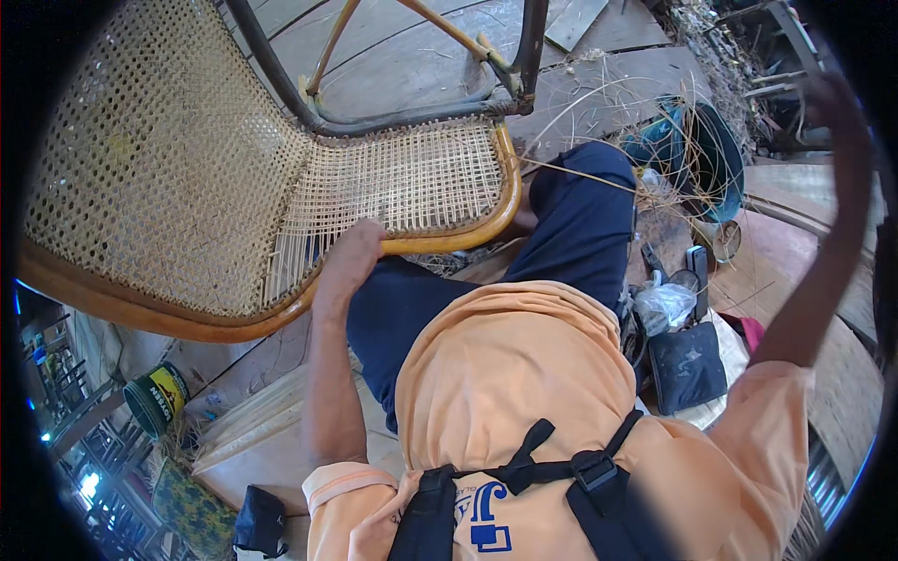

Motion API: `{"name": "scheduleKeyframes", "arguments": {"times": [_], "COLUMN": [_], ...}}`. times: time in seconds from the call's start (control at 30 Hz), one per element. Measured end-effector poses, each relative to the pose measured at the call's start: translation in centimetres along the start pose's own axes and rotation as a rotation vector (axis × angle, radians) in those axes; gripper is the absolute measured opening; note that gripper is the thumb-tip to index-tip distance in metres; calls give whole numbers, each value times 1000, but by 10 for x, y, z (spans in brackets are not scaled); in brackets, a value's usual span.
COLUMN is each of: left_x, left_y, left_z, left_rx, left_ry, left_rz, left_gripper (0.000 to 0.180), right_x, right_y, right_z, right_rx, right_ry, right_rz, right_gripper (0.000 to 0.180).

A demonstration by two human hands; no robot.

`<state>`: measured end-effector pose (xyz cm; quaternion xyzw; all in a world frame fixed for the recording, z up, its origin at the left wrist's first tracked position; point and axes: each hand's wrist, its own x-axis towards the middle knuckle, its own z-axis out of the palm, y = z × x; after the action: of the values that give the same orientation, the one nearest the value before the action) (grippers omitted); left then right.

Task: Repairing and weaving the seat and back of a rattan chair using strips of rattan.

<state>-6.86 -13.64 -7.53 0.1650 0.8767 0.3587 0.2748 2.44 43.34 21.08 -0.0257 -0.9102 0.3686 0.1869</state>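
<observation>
Two hands are in view, and they are well apart from each other. Your left hand rests on the front edge of the chair, at the place where the woven cane seat meets the round wooden rim. The fingers lie curved over the weave, but I cannot tell if they pinch a strand or only press down. Your right hand is raised high at the right side (it is blurred and near the dark border), so I cannot tell if it is closed on anything. The chair lies tilted on the plank floor in front of your knees, with its large woven back to the left. Loose cane strands lie beside a dark bucket at the right. One green tin stands at the lower left.
</observation>
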Motion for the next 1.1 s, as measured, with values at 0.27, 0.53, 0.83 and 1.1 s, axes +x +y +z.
{"name": "scheduleKeyframes", "arguments": {"times": [0.27,0.53,0.83,1.1], "left_x": [22,73,93,99], "left_y": [52,78,86,90], "left_z": [15,45,61,61], "left_rx": [114,526,544,575], "left_ry": [-185,-385,-466,-508], "left_rz": [-18,87,83,114], "left_gripper": [32,26,23,24], "right_x": [-113,-148,-151,-142], "right_y": [11,29,39,36], "right_z": [345,381,400,398], "right_rx": [269,451,166,101], "right_ry": [-571,-489,-506,-656], "right_rz": [330,775,682,765], "right_gripper": [12,14,16,20]}}
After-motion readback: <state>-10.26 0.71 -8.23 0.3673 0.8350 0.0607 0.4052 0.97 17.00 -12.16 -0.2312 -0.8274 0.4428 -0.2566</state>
